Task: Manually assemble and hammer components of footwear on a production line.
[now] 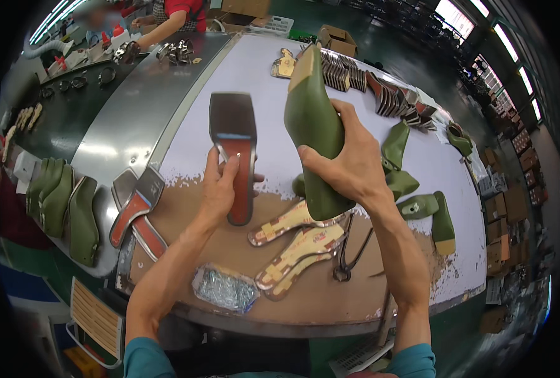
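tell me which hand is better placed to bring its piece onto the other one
Probably the left. The left hand pinches the light flat sole at its lower end, easy to swing. The right hand wraps the bulky green shoe last, steadying it.

Bright overhead light, glare on metal strip [142, 104], fisheye-warped dark rim.

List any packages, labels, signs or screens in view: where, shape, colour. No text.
Plastic bag: near table edge, below the left hand; clear, crinkled, full of small silvery metal pieces.
Cardboard box: beyond the table's far end; brown, open flaps.
White crate: far end, left of that box; slotted plastic.
Stacked cartons: right of the table; brown, some with pale labels.
Signs or screens: none I can make out.
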